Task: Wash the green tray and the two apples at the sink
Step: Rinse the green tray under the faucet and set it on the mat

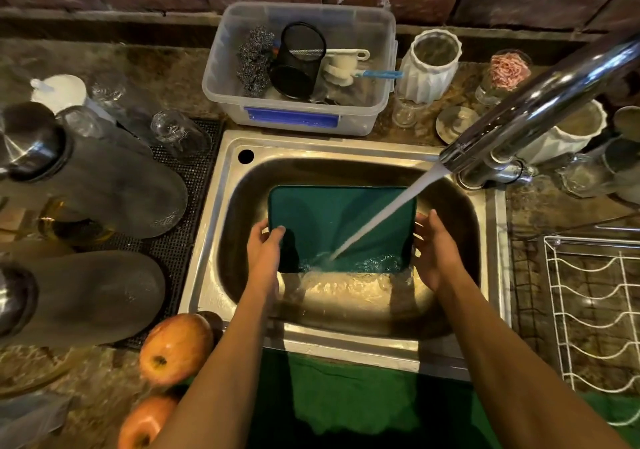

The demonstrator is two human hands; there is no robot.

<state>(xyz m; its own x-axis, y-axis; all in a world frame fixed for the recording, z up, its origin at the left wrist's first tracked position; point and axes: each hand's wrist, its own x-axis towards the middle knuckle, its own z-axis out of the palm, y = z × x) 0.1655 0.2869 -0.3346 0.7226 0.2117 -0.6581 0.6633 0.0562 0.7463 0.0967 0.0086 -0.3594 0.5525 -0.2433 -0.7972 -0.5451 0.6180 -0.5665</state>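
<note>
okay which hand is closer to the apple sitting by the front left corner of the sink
Left. The left hand grips the green tray's left edge, on the side of the sink where the apple sits on the counter. The right hand is at the tray's right edge, farther from it.

Sink basin: mostly taken up by green tray, tilted, with left hand and right hand on its side edges. Narrow gaps remain between tray and basin walls. Faucet spout overhangs from the right; water stream crosses the tray diagonally. Behind the sink, plastic bin blocks the rim. Two apples sit on the counter at near left. Wire rack fills the right side.
</note>
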